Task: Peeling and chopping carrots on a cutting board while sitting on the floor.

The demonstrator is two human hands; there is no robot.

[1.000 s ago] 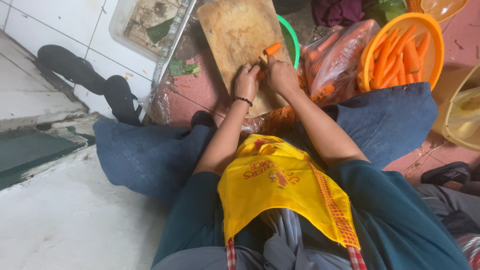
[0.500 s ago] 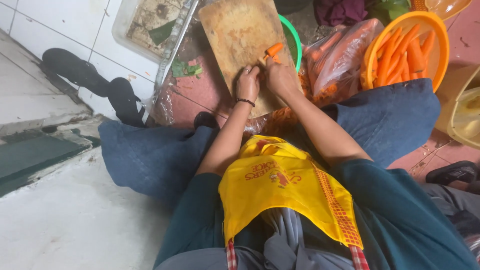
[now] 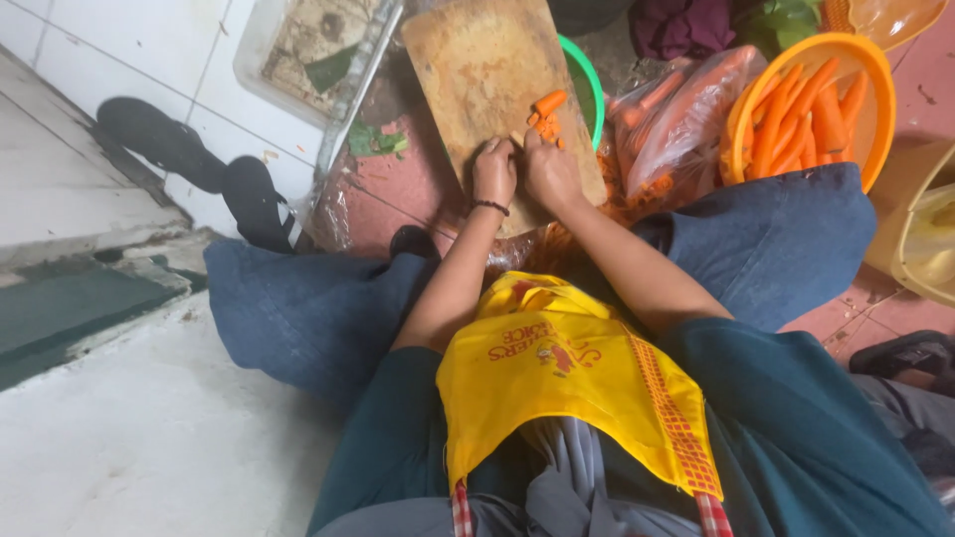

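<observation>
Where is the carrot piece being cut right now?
In the head view, the carrot piece lies on the wooden cutting board, upper centre, just beyond the right hand, beside the green bowl.

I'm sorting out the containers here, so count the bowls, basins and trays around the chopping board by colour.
Orange bowl holding carrots: 1
Green basin behind the board: 1
Yellow tub: 1
White tray: 1
Total: 4

The carrot piece (image 3: 549, 101) that both hands held up between them now lies on the cutting board (image 3: 477, 70), beside small cut bits. The left hand (image 3: 494, 171) and right hand (image 3: 550, 171) have dropped lower, side by side on the board's near part.
</observation>
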